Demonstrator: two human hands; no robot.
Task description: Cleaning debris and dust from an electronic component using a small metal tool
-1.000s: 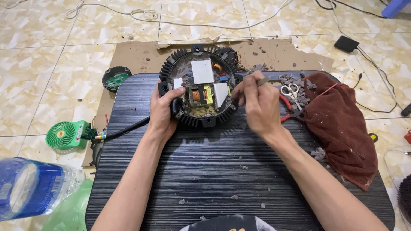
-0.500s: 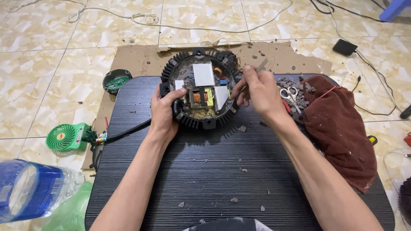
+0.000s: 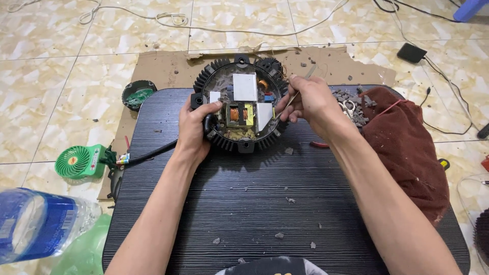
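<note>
One green mini fan (image 3: 76, 161) at left edge | left hand (image 3: 195, 127) grasping left rim of one round black finned housing (image 3: 239, 104), upper centre, open, circuit parts exposed | right hand (image 3: 310, 102) pinching one thin metal tool (image 3: 300, 84) at housing's right rim | one maroon cloth (image 3: 407, 147) right.

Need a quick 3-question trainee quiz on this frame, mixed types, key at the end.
1. True or false: the left hand grips the round finned housing at its left rim.
2. The right hand holds: A) scissors B) a thin metal tool C) a bottle
3. What lies right of the housing on the black board?

Key: 1 true. 2 B. 3 A dark red cloth, with scissors among grey debris beside it.
</note>
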